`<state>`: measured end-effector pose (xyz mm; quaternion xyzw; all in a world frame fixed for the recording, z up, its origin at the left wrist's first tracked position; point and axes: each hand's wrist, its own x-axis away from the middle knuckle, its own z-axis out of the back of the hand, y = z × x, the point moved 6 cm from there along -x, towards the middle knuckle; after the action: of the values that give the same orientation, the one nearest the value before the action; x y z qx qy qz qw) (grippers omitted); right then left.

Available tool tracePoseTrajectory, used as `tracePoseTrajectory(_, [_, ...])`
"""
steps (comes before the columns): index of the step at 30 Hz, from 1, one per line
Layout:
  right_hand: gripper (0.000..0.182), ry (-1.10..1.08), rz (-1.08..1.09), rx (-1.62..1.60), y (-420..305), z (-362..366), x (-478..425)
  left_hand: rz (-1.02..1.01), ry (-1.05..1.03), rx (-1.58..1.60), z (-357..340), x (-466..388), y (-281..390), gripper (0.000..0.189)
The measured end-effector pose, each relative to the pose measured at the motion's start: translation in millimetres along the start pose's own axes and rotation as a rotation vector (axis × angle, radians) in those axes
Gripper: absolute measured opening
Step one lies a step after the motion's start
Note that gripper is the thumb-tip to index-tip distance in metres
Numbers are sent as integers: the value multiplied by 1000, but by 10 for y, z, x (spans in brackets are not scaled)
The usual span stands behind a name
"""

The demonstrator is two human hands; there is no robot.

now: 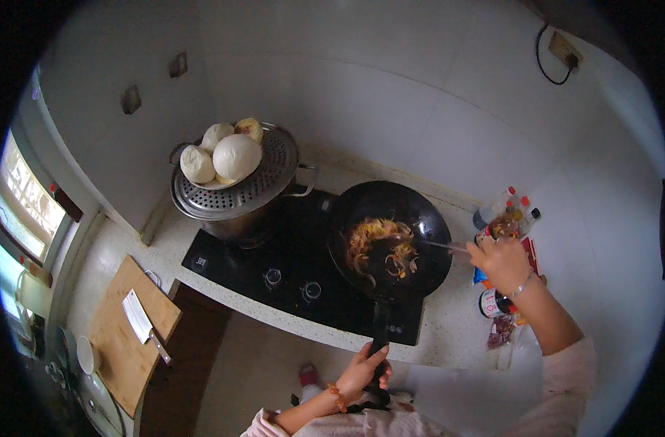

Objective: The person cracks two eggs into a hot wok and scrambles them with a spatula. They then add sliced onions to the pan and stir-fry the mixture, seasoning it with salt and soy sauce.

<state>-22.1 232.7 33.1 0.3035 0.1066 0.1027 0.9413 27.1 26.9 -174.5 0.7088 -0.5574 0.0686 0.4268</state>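
A black wok (pixel 389 191) stands on the right side of a black glass cooktop (pixel 288 297). My left hand (pixel 362 372) is closed around the wok's long dark handle (pixel 381 328), near the counter's front edge. Inside the wok lie browned onion-like strips with yellow bits (pixel 373 235). A thin metal utensil (pixel 444 246) reaches over the wok's right rim, its far end among the food. My right hand (pixel 499 265) grips the other end of it, right of the wok and above the bottles. The utensil's exact kind cannot be told.
Left of the wok, a steel steamer pot (pixel 272 191) carries a plate of large white buns (pixel 237 157). A cleaver (pixel 137 316) lies on a wooden cutting board (pixel 111 322) beside a white bowl (pixel 86 355). Several bottles (pixel 490 210) and packets (pixel 500 332) crowd the counter's right end.
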Motion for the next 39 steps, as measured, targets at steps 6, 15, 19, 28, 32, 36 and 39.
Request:
tracePoseTrajectory(6, [27,-303,-541,-397,893,-242,185,-854,558,-690,1205,-449,527,47])
tracePoseTrajectory(15, [24,-503,-855,-435,1126,-386,337,-538,769,-1619,1601,-961,1173,39])
tracePoseTrajectory(19, [25,-620,-889,-477,1203,-401,222,-587,657,-1795,1645,-1091,1129,31])
tracePoseTrajectory(28, [30,-691,-974,-866,1233,-1370,39,-767,473,-1791,1588,-1010,1139,36])
tracePoseTrajectory(32, [26,-541,-862,-1033,807,-1602,25,-941,542,-1441,1237,-408,1091,39])
tracePoseTrajectory(36, [29,-127,-556,-795,659,-1000,-41,-144,-38,-357,887,-189,191,58])
tracePoseTrajectory(39, [29,-43,-365,-586,561,-401,-74,-8,-291,113,404,-37,-67,60])
